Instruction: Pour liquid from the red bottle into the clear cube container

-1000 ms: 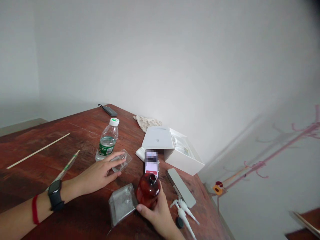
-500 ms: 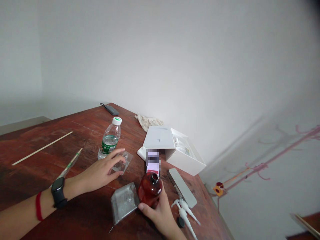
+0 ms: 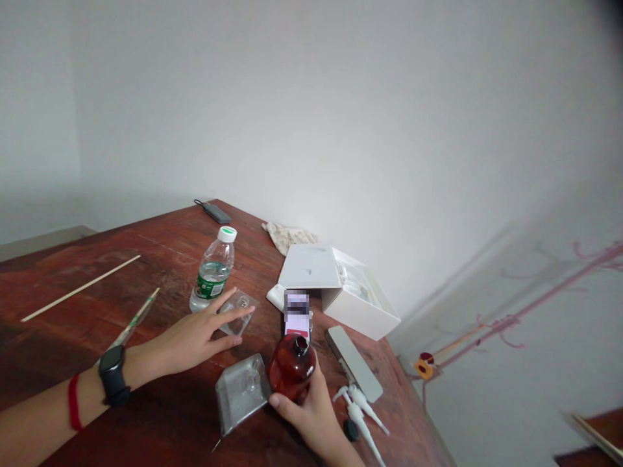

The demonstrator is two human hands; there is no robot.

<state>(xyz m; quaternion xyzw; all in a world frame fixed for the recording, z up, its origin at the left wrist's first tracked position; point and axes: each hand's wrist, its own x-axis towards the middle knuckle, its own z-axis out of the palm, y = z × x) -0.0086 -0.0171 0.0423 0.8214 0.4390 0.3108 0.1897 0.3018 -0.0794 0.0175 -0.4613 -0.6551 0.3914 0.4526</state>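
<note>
upright in the right hand [image 3: 311,415], red bottle [image 3: 291,368], open mouth upward

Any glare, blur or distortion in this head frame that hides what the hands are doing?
Head view: soft, even light, no harsh glare; the horizon tilts and edges bend. The phone screen is pixelated. Left hand on the clear plastic piece and right hand gripping the red bottle read sharp.
</note>
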